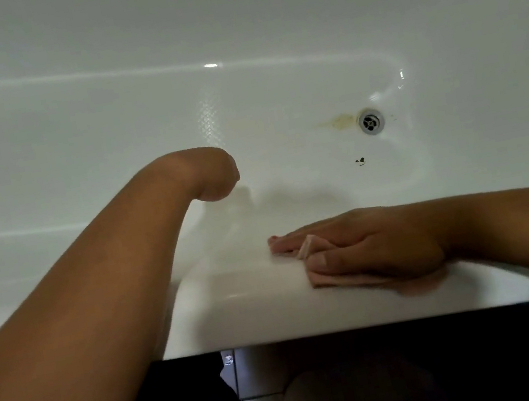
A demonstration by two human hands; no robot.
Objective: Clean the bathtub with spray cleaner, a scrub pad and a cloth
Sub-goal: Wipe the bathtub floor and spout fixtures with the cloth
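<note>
The left hand (217, 176) is bent down inside the bathtub (256, 309); its fingers are hidden, so its grip cannot be told. A pink cloth (327, 280) is pressed onto the near rim by the flat, straight-fingered right hand (367, 246).

Smooth white bathtub (259, 308), glossy with bright streaks of reflected light; round silvery metal drain (371, 121), shiny; pale pink cloth (331, 281), matt, creased; a dull yellowish stain (340, 120) mars the gloss beside the drain
</note>
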